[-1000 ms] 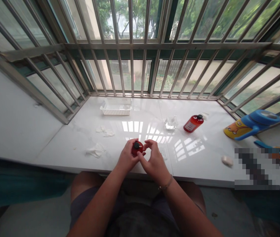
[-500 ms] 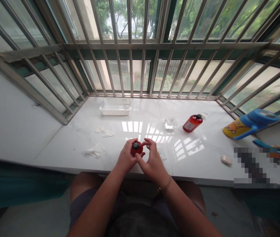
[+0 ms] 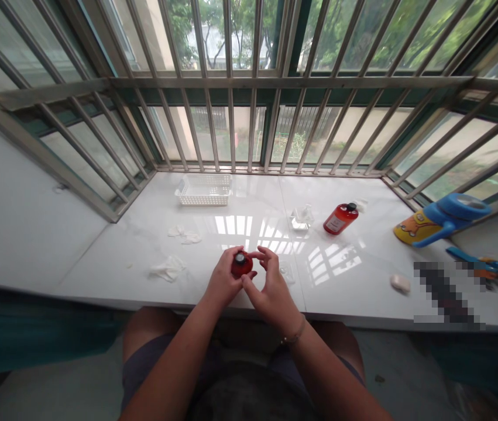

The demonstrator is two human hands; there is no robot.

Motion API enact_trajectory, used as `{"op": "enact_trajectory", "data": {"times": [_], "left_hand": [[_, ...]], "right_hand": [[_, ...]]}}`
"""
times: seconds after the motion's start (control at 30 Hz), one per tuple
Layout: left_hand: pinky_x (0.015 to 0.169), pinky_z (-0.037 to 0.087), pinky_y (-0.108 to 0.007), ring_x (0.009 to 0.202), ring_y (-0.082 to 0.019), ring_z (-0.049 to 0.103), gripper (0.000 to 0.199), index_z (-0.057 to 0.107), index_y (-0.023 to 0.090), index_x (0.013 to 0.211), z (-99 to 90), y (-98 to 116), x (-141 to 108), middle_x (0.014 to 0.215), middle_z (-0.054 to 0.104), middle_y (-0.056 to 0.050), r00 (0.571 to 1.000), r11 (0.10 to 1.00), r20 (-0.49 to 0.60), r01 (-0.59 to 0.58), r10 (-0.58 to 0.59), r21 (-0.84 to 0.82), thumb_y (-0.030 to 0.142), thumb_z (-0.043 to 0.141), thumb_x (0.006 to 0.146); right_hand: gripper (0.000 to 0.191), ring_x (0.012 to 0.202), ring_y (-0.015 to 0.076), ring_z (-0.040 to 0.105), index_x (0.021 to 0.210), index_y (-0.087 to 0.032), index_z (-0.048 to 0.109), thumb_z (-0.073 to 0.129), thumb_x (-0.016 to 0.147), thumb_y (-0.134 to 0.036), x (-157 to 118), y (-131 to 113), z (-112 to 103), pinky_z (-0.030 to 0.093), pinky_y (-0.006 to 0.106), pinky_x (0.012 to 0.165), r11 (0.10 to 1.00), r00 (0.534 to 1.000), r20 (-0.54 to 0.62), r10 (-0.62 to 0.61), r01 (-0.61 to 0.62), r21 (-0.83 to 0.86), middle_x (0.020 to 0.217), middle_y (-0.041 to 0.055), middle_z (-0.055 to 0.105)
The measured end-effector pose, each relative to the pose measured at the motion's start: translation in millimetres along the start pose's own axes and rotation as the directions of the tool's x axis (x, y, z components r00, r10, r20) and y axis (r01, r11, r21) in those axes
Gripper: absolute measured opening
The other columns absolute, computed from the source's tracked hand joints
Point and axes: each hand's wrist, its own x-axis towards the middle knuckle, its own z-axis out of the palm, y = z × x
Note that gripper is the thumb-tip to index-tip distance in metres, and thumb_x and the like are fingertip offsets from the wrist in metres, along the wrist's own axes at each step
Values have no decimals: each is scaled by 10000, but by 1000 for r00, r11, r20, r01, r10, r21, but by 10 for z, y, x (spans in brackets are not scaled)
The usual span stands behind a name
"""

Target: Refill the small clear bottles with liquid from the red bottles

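Observation:
My left hand (image 3: 221, 280) grips a small red bottle (image 3: 240, 266) that stands upright near the front edge of the white marble sill (image 3: 363, 275). Its black cap faces up at me. My right hand (image 3: 270, 286) rests against the bottle's right side, thumb and forefinger pinched at the cap. A second red bottle (image 3: 340, 217) with a black cap lies on its side farther back to the right.
A white slotted basket (image 3: 205, 190) sits at the back left. Crumpled white wipes (image 3: 167, 269) lie left of my hands, a clear plastic piece (image 3: 301, 219) behind them. A blue and yellow cup (image 3: 442, 219) and a small white lump (image 3: 400, 283) lie at the right. Window bars close off the back.
My right thumb and forefinger have closed in onto the cap. The bottle stays in my left hand in the same spot.

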Motion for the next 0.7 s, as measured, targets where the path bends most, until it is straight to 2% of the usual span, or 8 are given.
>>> {"op": "enact_trajectory", "data": {"times": [0.07, 0.13, 0.23, 0.33, 0.43, 0.57, 0.63, 0.7], "left_hand": [[1147, 540, -486, 1305, -298, 664, 648, 580, 288, 1417, 4, -9, -5, 1409, 654, -105, 1000, 1000, -3, 0, 0, -5, 337, 894, 852], [1153, 535, -486, 1311, -297, 661, 639, 584, 284, 1413, 9, -18, -11, 1416, 649, -109, 1000, 1000, 0, 15, -15, -19, 319, 890, 853], [1150, 539, -480, 1300, -292, 671, 660, 582, 288, 1415, 9, -21, -15, 1415, 651, -103, 999, 999, 5, 42, -42, -29, 318, 903, 840], [1157, 540, -481, 1304, -297, 678, 709, 567, 288, 1430, -8, -29, -15, 1414, 660, -100, 999, 999, 17, 39, -39, 3, 363, 924, 822], [1209, 504, -501, 1393, -323, 632, 845, 516, 282, 1489, -39, -64, -29, 1502, 624, -117, 997, 998, 48, 51, -53, 34, 371, 959, 774], [1144, 562, -510, 1326, -337, 688, 1029, 416, 281, 1584, -61, -120, -99, 1459, 673, -120, 976, 978, 69, 206, -206, 10, 354, 979, 726], [1111, 585, -515, 1286, -345, 714, 1025, 427, 272, 1581, -64, -124, -156, 1413, 704, -119, 965, 967, 53, 256, -256, 13, 367, 976, 721], [1139, 568, -532, 1314, -354, 700, 950, 464, 257, 1557, -76, -104, -219, 1442, 691, -135, 973, 973, 25, 230, -231, 37, 364, 948, 747]], "right_hand": [[744, 1516, 292, 525, 1602, -249, 281, 676, 973, -291, -28, -36, 24, 446, 545, 1278, 1000, 999, 35, -6, 6, 13, 1601, 182, 525], [750, 1527, 296, 517, 1608, -249, 281, 680, 974, -290, -62, -76, 49, 453, 533, 1276, 1000, 998, 68, -3, 3, 6, 1630, 187, 501], [736, 1469, 311, 565, 1588, -240, 314, 693, 957, -268, -114, -114, 40, 483, 555, 1247, 998, 1000, 24, -19, 21, -66, 1540, 182, 571], [634, 1396, 326, 600, 1539, -241, 393, 677, 972, -262, -151, -117, -57, 519, 577, 1198, 982, 996, -40, -82, 74, -173, 1448, 169, 609], [557, 1385, 334, 590, 1513, -255, 452, 658, 996, -261, -162, -84, -171, 525, 590, 1183, 959, 991, -33, -131, 119, -256, 1451, 158, 602], [647, 1394, 330, 599, 1563, -272, 422, 708, 983, -277, -137, 9, -146, 551, 575, 1174, 963, 995, 12, -97, 97, -251, 1494, 146, 596], [740, 1400, 341, 601, 1586, -264, 402, 772, 946, -297, -105, 50, -47, 561, 576, 1166, 968, 998, 27, -62, 66, -243, 1519, 154, 590], [816, 1404, 351, 601, 1593, -246, 399, 829, 900, -291, -61, 67, 69, 548, 579, 1178, 970, 999, 40, -30, 39, -242, 1525, 162, 597]]}}
